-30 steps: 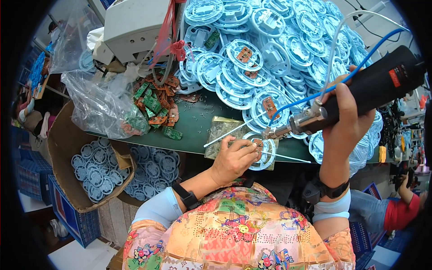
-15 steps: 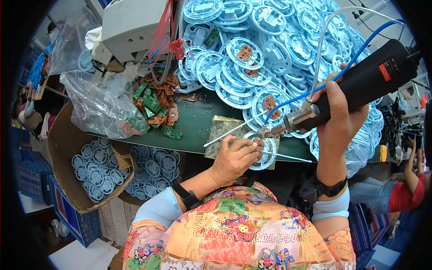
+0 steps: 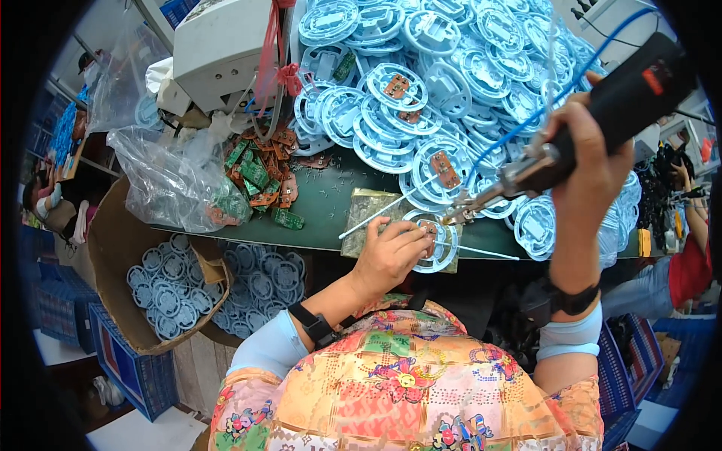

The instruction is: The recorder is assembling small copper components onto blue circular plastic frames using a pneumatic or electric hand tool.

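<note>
By the table edge (image 3: 323,242), I log board (image 3: 430,226) just right of left hand (image 3: 387,254), grip undeterminable; right hand (image 3: 588,154), wrapped round driver (image 3: 638,89), slants it down-left.

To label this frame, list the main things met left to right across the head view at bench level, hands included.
Clear plastic bag, heap of circuit boards, left hand, light-blue ring it touches, right hand, yellow block.

The left hand (image 3: 391,254) touched a ring (image 3: 435,267); the right hand (image 3: 590,161) gripped a driver (image 3: 628,94), tip near that ring. Left of it lay boards (image 3: 259,177); beyond it, heaped discs (image 3: 481,68).
</note>
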`<move>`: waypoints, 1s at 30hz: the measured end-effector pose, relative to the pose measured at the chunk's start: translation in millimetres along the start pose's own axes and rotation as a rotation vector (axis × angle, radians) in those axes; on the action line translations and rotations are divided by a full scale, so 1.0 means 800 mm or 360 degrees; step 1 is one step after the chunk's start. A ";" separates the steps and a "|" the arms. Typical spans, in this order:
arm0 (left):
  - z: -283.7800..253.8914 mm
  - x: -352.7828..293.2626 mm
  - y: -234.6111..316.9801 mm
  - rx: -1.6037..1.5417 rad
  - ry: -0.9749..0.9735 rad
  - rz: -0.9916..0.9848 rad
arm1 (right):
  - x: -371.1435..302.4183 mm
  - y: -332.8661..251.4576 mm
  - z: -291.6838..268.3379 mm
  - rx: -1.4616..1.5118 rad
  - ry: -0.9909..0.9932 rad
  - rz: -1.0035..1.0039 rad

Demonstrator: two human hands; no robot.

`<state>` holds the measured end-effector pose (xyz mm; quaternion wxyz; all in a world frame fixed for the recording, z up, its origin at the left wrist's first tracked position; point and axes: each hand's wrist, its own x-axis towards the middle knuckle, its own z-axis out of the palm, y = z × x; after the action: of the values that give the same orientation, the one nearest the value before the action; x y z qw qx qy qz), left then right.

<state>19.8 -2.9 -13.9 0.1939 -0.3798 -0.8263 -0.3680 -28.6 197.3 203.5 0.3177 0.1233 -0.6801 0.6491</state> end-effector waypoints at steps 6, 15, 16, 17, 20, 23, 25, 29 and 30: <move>-0.040 0.013 -0.023 0.0141 0.0107 -0.0090 | -0.005 -0.013 -0.017 0.0037 -0.0046 -0.0067; -0.094 0.015 -0.044 0.0380 0.0258 -0.0352 | -0.014 0.005 -0.015 0.0061 0.0020 -0.0018; -0.083 0.013 -0.026 0.0166 0.0048 -0.0421 | -0.013 0.007 -0.018 0.0032 0.0044 0.0000; -0.072 0.013 -0.010 -0.0034 -0.0154 -0.0496 | -0.010 0.012 -0.018 0.0020 0.0057 0.0018; -0.036 0.010 0.002 -0.0099 -0.0366 -0.0730 | -0.006 0.022 -0.021 -0.0056 0.0088 0.0050; -0.024 0.016 -0.001 -0.0463 -0.0426 -0.1012 | 0.001 0.030 -0.032 -0.0099 0.0084 0.0068; -0.033 0.025 -0.002 -0.0652 -0.0499 -0.1151 | 0.006 0.032 -0.038 -0.0070 0.0098 0.0086; -0.065 0.061 -0.014 -0.1063 -0.0951 -0.1036 | 0.015 0.044 -0.053 -0.0107 0.0103 0.0098; -0.072 0.078 -0.017 -0.0949 -0.0971 -0.0859 | 0.016 0.047 -0.056 -0.0106 0.0099 0.0098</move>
<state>-27.7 -22.0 55.1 -0.2754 -0.2819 -0.7730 -0.4971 -48.1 248.2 178.7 0.3226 0.0714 -0.6945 0.6391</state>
